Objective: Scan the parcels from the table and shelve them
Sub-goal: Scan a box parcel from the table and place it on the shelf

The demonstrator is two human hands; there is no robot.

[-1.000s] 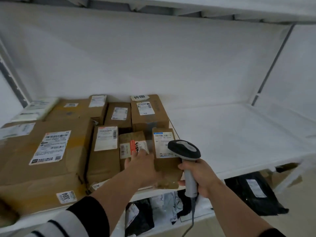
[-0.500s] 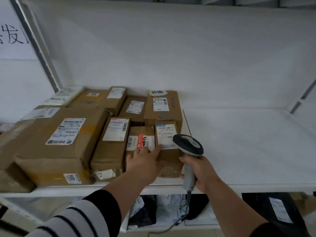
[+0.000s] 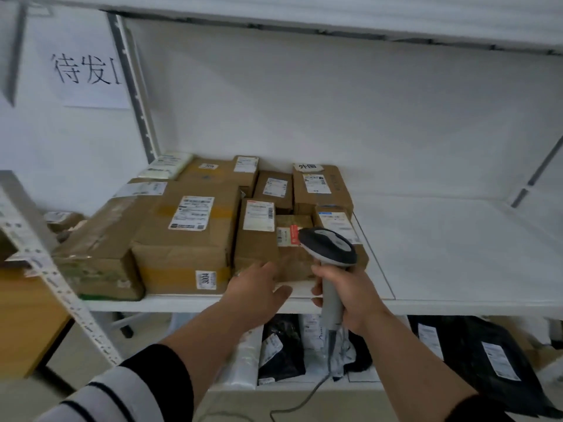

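Note:
Several brown cardboard parcels with white labels crowd the left half of the white shelf. A small parcel with a red sticker stands at the shelf's front edge, between a taller parcel and a blue-labelled parcel. My left hand hovers just in front of the small parcel with fingers relaxed, holding nothing. My right hand grips the handle of a grey and black barcode scanner, whose head partly hides the blue-labelled parcel.
A large box sits left of the small ones. The shelf's right half is bare. Black and grey mailer bags lie on the shelf below. A metal upright and a wooden table stand at left. The scanner's cable hangs down.
My left hand has pulled back off the small parcels toward the shelf's front edge. The view has drawn back and shifted right relative to the shelf. The scanner stays in my right hand.

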